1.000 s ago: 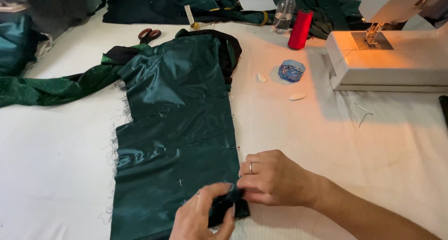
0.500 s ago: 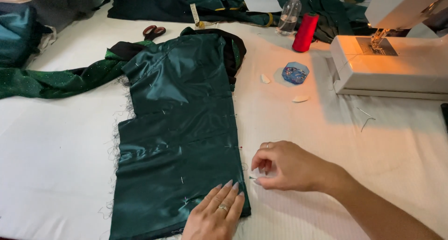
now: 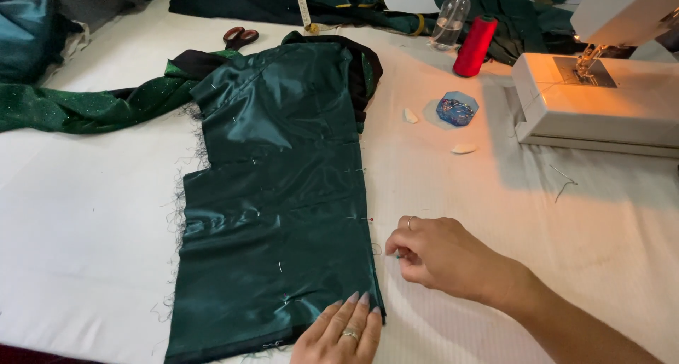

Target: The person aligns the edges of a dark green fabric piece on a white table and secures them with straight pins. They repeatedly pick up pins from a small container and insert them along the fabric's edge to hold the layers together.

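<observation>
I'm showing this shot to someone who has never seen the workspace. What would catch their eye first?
Most likely the shiny dark green satin piece, spread flat mid-table and studded with pins. The left hand presses its lower edge while the right hand rests on the white table just beside it, fingers pinched. Next, the red thread cone and the lit white sewing machine at the far right.

left hand (image 3: 339, 332) cropped below, sewing machine (image 3: 601, 102) cut off

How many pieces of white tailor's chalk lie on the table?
2: one chalk piece left of the blue pin box, another chalk piece below it. More may hide under fabric.
</observation>
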